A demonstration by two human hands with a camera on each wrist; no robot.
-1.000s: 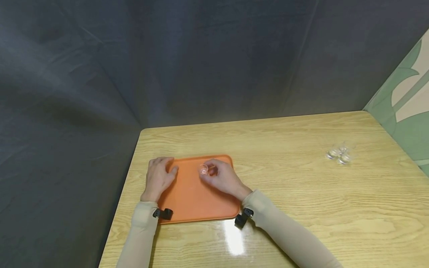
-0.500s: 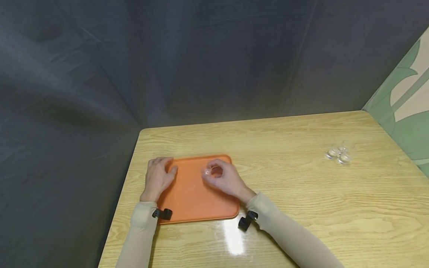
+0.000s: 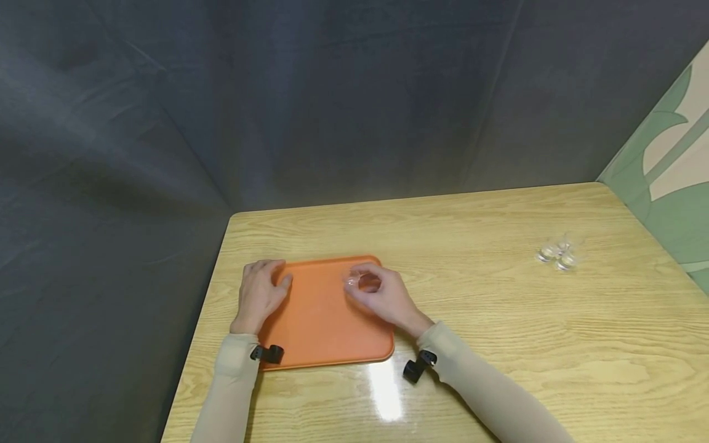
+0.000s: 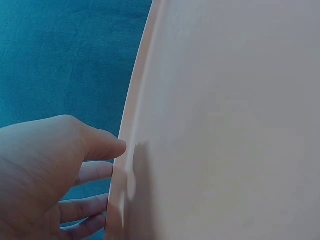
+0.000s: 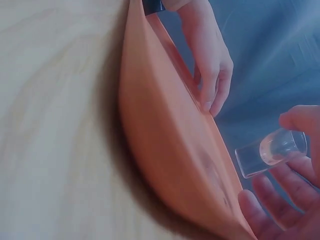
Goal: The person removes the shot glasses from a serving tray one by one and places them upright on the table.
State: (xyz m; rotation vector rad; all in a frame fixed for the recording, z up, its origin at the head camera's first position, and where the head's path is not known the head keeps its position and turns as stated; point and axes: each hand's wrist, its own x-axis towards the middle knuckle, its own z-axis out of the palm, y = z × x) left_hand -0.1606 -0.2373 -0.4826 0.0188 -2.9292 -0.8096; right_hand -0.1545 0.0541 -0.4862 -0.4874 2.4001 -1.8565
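An orange rectangular tray lies on the wooden table. My left hand holds its left edge near the far corner; in the left wrist view the thumb is at the rim and the other fingers meet the rim's outer side. Above the tray's far right part, my right hand pinches a small clear glass between thumb and fingers. The glass looks thick-based and, in the head view, is partly hidden by the fingers.
Three clear glasses stand close together on the table's right side. A dark cloth borders the table at the back and left. A green and cream patterned panel stands along the right edge.
My right hand has moved a little to the right over the tray with the glass in its fingers. The left hand stays at the tray's left edge.
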